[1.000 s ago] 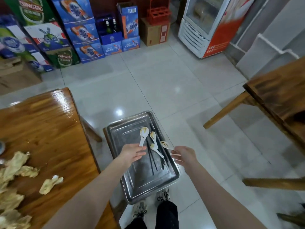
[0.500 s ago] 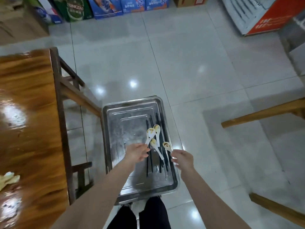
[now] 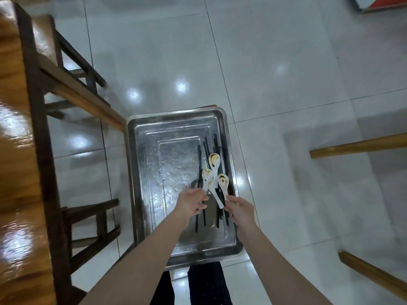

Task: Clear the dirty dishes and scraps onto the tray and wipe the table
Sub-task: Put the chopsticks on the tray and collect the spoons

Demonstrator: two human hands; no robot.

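Over on the left, a glossy wooden table (image 3: 15,172) runs down the edge of the room, its top catching the ceiling lights. Just right of it, dark wooden bench frames (image 3: 88,221) stand on the shiny white floor tiles (image 3: 275,62).

Near the middle sits a steel tray (image 3: 141,194), long side running near to far, with a sliver of wood showing past its far rim. The left half of its floor is bare apart from greasy smears. Black chopsticks (image 3: 206,148) lie lengthwise along the right side. Over them is a cluster of white spoons (image 3: 214,160), their bowls pointing far and stained yellow-brown.

The left hand (image 3: 191,203) reaches over the tray's middle with its fingers curled on the handle ends of that cluster; how many handles it grips I cannot tell. The right hand (image 3: 241,209) is close beside it, not touching, and pinches the handle of the right-hand spoon (image 3: 223,181) over the tray's right rim. Dark trousers (image 3: 209,285) show below the near rim.

Further right, two pale wooden rails (image 3: 356,146) jut in from the edge.
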